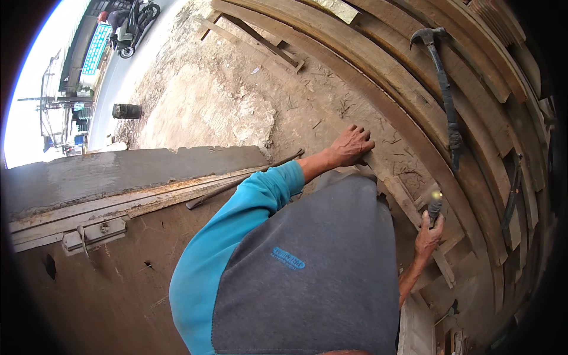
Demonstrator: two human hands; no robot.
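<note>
My right hand (427, 239) is wrapped around a short dark cylinder (435, 207) with a bright yellowish tip, pointing away from me; its exact kind is unclear. Further forward, my left hand (350, 147) hangs over the knee area with its fingers curled. Anything inside those fingers is hidden from this view. Short wooden pieces (408, 201) nailed together lie on the ground between my hands. Ahead and to the right, a claw hammer (444, 89) with a dark wrapped handle rests across long wooden planks (378, 53).
A metal bar (236, 180) leans by the left forearm, along a rusty metal panel (118, 290) with a latch. A dark narrow tool (512, 192) lies on the planks at right. Dirt ground (207, 89) stretches ahead to a road with a person on a motorbike (133, 26).
</note>
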